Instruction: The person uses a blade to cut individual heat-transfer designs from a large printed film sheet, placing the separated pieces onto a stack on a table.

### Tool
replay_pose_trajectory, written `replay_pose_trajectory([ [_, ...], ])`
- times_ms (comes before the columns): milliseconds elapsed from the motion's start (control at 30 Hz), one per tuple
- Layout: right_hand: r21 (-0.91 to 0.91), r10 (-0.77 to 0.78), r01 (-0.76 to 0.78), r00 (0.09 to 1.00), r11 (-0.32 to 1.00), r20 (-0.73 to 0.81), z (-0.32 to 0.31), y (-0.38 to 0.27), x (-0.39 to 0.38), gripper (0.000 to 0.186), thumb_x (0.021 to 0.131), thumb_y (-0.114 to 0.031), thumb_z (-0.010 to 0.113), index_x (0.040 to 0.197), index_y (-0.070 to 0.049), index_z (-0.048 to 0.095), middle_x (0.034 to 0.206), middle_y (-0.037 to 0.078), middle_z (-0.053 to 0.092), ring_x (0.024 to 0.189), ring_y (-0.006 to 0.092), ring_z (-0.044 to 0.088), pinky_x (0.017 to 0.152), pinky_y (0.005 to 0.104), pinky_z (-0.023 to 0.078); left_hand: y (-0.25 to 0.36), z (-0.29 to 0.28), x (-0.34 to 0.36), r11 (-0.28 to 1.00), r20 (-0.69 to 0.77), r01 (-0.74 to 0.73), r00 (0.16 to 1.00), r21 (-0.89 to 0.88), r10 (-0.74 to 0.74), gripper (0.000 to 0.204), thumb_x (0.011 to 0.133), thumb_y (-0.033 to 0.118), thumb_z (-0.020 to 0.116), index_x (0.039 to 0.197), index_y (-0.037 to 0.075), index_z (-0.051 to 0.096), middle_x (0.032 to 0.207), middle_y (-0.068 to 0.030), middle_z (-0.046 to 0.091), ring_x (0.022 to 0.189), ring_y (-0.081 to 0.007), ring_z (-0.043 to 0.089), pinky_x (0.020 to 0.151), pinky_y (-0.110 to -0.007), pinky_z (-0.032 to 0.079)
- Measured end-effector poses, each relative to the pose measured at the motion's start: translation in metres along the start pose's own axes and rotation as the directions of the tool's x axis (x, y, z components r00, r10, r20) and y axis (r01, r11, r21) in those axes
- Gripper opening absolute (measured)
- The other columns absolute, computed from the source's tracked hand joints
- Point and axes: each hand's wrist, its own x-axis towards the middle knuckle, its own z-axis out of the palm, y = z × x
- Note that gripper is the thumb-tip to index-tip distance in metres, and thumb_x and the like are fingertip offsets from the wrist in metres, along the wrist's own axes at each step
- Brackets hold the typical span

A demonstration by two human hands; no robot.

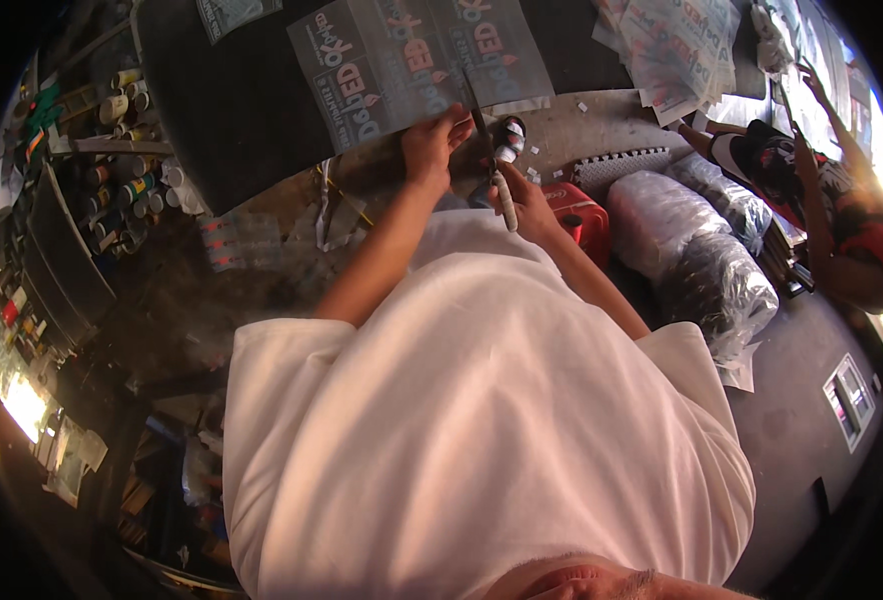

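Observation:
A long, thin dark-bladed knife (506, 203) with a pale, wrapped-looking handle is in my right hand (532, 212), its fingers closed round the handle. The blade points away from me, over the edge of the black table. My left hand (432, 148) is just left of the blade, fingers stretched and apart, at the near edge of the printed translucent plastic sheets (417, 62). Whether its fingertips press on the sheet is hard to make out. The sheets lie side by side on the black tabletop (212, 120).
A loose pile of similar sheets (667, 50) lies at the far right of the table. Plastic-wrapped bundles (697, 255) and a red container (577, 220) stand to my right. Another person (822, 180) works at the right. Several cans (142, 185) crowd the left side.

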Motion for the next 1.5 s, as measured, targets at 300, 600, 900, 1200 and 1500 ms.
replay_pose_trajectory([
  [300, -0.037, -0.037, 0.036, 0.999, 0.999, -0.033, 0.001, 0.001, -0.001, 0.054, 0.089, -0.028, 0.062, 0.132, -0.003, 0.043, 0.089, 0.014, 0.063, 0.076, 0.0166, 0.062, 0.070, 0.0294, 0.048, -0.003, 0.000, -0.002, 1.000, 0.014, -0.002, 1.000, -0.023, 0.002, 0.025, 0.086, 0.018, 0.068, 0.098, -0.003, 0.063, 0.096, -0.0146, 0.067, 0.083, -0.0215, 0.067, 0.079, -0.032, 0.055],
  [600, 0.123, 0.003, 0.007, 0.997, 0.992, -0.082, 0.003, 0.016, 0.004, 0.043, 0.091, -0.013, 0.058, 0.132, -0.008, 0.050, 0.071, -0.001, 0.058, 0.056, 0.0059, 0.052, 0.051, 0.0215, 0.043, -0.005, -0.006, 0.005, 0.999, 0.006, -0.027, 1.000, 0.027, 0.026, 0.020, 0.085, 0.018, 0.069, 0.092, 0.000, 0.066, 0.091, -0.0124, 0.069, 0.084, -0.0189, 0.066, 0.079, -0.028, 0.052],
  [900, 0.179, 0.026, -0.009, 0.995, 0.984, -0.092, 0.005, 0.024, 0.015, 0.046, 0.089, -0.013, 0.058, 0.133, -0.002, 0.047, 0.081, 0.005, 0.068, 0.060, 0.0088, 0.059, 0.054, 0.0246, 0.048, -0.011, -0.004, -0.008, 0.999, -0.047, -0.022, 0.999, 0.025, 0.023, 0.016, 0.083, 0.014, 0.071, 0.086, -0.001, 0.066, 0.079, -0.0065, 0.064, 0.074, -0.0144, 0.061, 0.074, -0.026, 0.050],
  [1200, 0.022, -0.122, 0.129, 0.974, 0.991, -0.192, 0.011, 0.000, 0.027, 0.047, 0.089, -0.015, 0.060, 0.131, -0.002, 0.048, 0.071, 0.002, 0.060, 0.058, 0.0073, 0.055, 0.052, 0.0240, 0.045, -0.004, 0.002, -0.022, 1.000, -0.023, -0.001, 1.000, 0.029, 0.002, 0.013, 0.082, 0.015, 0.072, 0.082, 0.003, 0.067, 0.077, -0.0020, 0.062, 0.071, -0.0104, 0.057, 0.069, -0.025, 0.046],
  [1500, 0.233, -0.100, 0.159, 0.964, 0.959, -0.246, 0.012, 0.006, 0.044, 0.050, 0.086, -0.020, 0.066, 0.130, -0.001, 0.051, 0.071, 0.003, 0.063, 0.055, 0.0075, 0.055, 0.050, 0.0232, 0.044, 0.000, 0.004, -0.026, 0.999, -0.048, 0.013, 0.999, 0.037, -0.011, 0.013, 0.080, 0.016, 0.073, 0.087, 0.007, 0.067, 0.081, 0.0003, 0.063, 0.072, -0.0095, 0.056, 0.068, -0.024, 0.044],
])
